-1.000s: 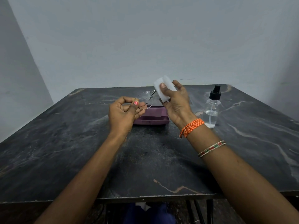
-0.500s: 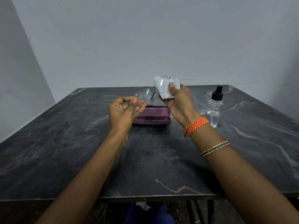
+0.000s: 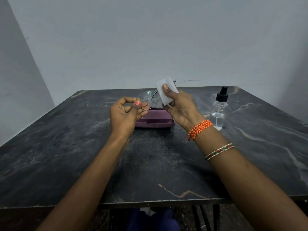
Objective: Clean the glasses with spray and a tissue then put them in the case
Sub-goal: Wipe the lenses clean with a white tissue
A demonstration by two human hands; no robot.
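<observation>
Thin wire-framed glasses (image 3: 147,98) are held up above the table. My left hand (image 3: 124,116) pinches the rim of the left lens between thumb and fingers. My right hand (image 3: 180,107) presses a folded white tissue (image 3: 166,90) around the right lens, which is hidden behind the tissue; one temple arm sticks out to the right past it. A closed purple glasses case (image 3: 155,120) lies on the table just behind and below both hands. A clear spray bottle (image 3: 219,112) with a black pump top stands upright to the right of my right hand.
The dark marble table (image 3: 66,147) fills the view, its front edge near my body. Grey walls stand close behind and to the left. Metal table legs and blue cloth show below the front edge.
My right hand has shifted the tissue on the right lens, the thumb sliding up and then back over it. My left hand has kept its pinch on the left rim, nearly still.
</observation>
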